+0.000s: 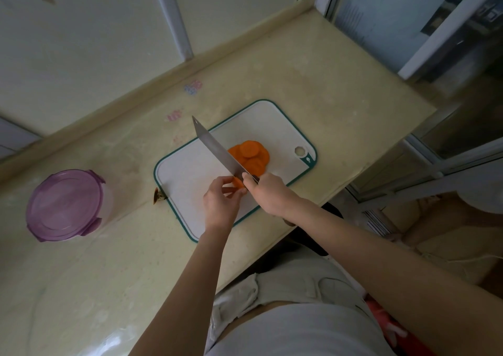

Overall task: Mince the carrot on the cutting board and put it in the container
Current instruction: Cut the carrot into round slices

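A white cutting board (196, 170) with a green rim lies on the counter. Several orange carrot slices (249, 153) are piled near its middle. My right hand (268, 192) grips the handle of a long knife (215, 149), whose blade points away to the upper left, just left of the pile. My left hand (221, 200) pinches a small carrot piece (239, 183) against the board right beside the blade's heel. A round container (66, 204) with a purple clip lid on it stands on the counter to the far left.
The pale yellow counter (313, 83) runs to a wall at the back and a window frame (408, 29) at the right. A small brown scrap (158, 195) lies off the board's left corner. The counter's front edge is close to my body.
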### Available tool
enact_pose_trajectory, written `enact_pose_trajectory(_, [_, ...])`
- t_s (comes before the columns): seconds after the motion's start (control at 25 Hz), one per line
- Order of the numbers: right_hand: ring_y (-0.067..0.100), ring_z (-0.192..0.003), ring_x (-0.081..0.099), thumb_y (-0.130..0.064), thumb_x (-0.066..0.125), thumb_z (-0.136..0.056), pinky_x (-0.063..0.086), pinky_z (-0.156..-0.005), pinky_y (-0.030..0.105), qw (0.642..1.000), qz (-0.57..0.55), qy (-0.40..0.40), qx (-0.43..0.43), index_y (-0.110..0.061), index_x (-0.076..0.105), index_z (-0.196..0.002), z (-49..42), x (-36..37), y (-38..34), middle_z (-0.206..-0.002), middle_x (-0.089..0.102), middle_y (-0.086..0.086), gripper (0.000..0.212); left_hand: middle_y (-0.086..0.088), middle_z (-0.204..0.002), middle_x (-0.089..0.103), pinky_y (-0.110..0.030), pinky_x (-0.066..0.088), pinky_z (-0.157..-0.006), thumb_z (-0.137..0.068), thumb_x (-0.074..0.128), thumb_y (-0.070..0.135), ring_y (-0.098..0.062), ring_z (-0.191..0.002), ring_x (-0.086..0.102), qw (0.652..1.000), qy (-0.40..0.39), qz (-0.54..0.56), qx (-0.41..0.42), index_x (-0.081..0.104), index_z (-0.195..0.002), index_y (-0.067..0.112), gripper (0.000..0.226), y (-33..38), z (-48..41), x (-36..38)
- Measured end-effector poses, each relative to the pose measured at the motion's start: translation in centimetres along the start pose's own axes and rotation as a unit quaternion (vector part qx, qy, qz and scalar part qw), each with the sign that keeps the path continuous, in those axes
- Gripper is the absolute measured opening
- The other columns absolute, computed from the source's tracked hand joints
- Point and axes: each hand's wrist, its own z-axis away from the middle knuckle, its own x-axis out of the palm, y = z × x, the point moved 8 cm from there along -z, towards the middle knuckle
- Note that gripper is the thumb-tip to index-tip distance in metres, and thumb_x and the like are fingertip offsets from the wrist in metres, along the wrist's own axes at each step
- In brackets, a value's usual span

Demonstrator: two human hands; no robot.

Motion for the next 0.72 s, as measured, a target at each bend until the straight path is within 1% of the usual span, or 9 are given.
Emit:
enact_pose_trajectory(0.08, [0.013,-0.05,0.043,-0.045,0.03,-0.101,0.032,-0.05,0.024,1.0,0.008,-0.004,-0.003,-0.016,0.038,-0.061,0.2,0.1,0.0,-0.058,0.044,0.001,0.05,0.0,-0.101,0.065,-0.026,0.054,-0.081,-0.081,0.072,0.02,-0.013,-0.089,0.063,1.0,0.004,0.007,-0.003,0.06,-0.108,0.013,0.03,-0.1,0.2,0.0])
enact_pose_trajectory(0.2, [0.013,-0.051,0.043,-0.044,0.031,-0.101,0.031,-0.049,0.024,1.0,0.015,-0.013,0.001,-0.014,0.04,-0.061,0.8,-0.1,0.4,-0.059,0.045,0.002,0.051,-0.001,-0.105,0.064,-0.025,0.053,-0.082,-0.082,0.071,0.019,-0.014,-0.092,0.062,1.0,0.005,0.01,-0.009,0.059,-0.111,0.011,0.032,-0.2,0.3,0.0])
enact_pose_trajectory(0.36, [0.014,-0.052,0.041,-0.045,0.035,-0.1,0.03,-0.048,0.025,0.999,0.013,-0.025,0.043,-0.012,0.039,-0.061,2.1,-0.6,2.6,-0.059,0.043,0.002,0.051,-0.003,-0.109,0.063,-0.018,0.048,-0.079,-0.082,0.071,0.016,-0.015,-0.095,0.061,1.0,0.003,0.0,-0.012,0.058,-0.114,0.01,0.035,-0.2,0.3,0.2])
enact_pose_trajectory(0.44, [0.015,-0.053,0.042,-0.044,0.035,-0.1,0.031,-0.049,0.025,0.998,0.023,-0.024,0.049,-0.012,0.04,-0.061,2.5,-0.6,3.1,-0.06,0.044,0.002,0.051,-0.004,-0.111,0.061,-0.017,0.047,-0.078,-0.081,0.071,0.015,-0.015,-0.096,0.061,1.0,0.006,-0.002,-0.009,0.057,-0.114,0.009,0.035,-0.2,0.4,0.2])
enact_pose_trajectory(0.72, [0.013,-0.053,0.04,-0.042,0.032,-0.102,0.031,-0.048,0.023,0.998,0.034,-0.033,0.041,-0.012,0.039,-0.062,1.8,-0.7,2.0,-0.061,0.042,0.003,0.05,-0.002,-0.108,0.062,-0.021,0.05,-0.08,-0.082,0.07,0.016,-0.015,-0.094,0.062,1.0,0.005,-0.001,-0.007,0.059,-0.111,0.011,0.031,0.0,-0.1,0.0])
